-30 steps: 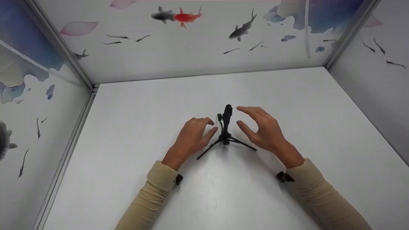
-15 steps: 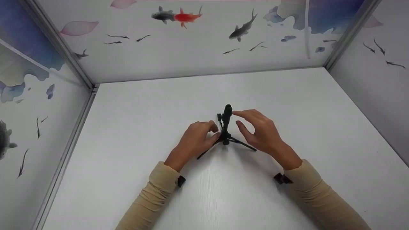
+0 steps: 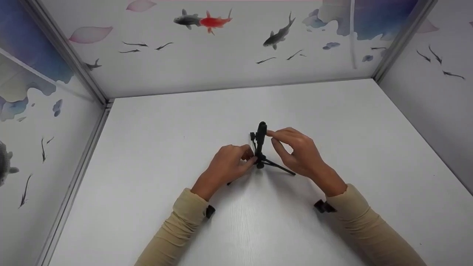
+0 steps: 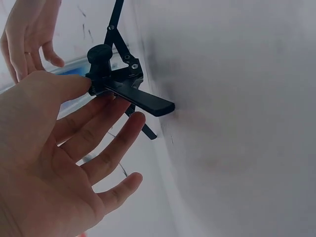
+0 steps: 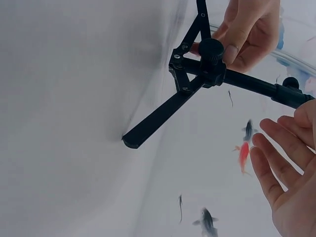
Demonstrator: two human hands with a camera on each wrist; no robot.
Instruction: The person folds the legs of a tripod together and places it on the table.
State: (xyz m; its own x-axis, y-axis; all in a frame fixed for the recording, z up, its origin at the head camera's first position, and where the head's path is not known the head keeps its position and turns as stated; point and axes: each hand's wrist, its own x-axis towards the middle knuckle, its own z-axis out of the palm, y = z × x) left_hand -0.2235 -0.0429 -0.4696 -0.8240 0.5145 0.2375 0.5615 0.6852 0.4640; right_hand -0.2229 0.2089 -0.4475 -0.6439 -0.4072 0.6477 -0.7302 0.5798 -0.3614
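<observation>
A small black tripod (image 3: 261, 138) stands upright on the white table, its legs spread. In the head view the left hand (image 3: 231, 164) pinches the hub at the base of its post. The left wrist view shows that thumb and forefingers of the left hand (image 4: 74, 143) on the hub beside a round knob (image 4: 100, 54), the other fingers spread. At the upper post, the right hand (image 3: 301, 151) has its index fingertip against or very near the side. In the right wrist view the right hand (image 5: 291, 173) has loosely extended fingers near the post (image 5: 252, 83).
White table (image 3: 155, 125) bounded by a back wall (image 3: 221, 66) and side walls printed with fish and blue shapes. Metal framing (image 3: 88, 81) runs along the left corner. Black devices sit at both cuffs (image 3: 325, 206).
The left hand has moved right and slightly down, from beside the tripod to a pinch at its hub. The right hand has shifted left towards the upper post.
</observation>
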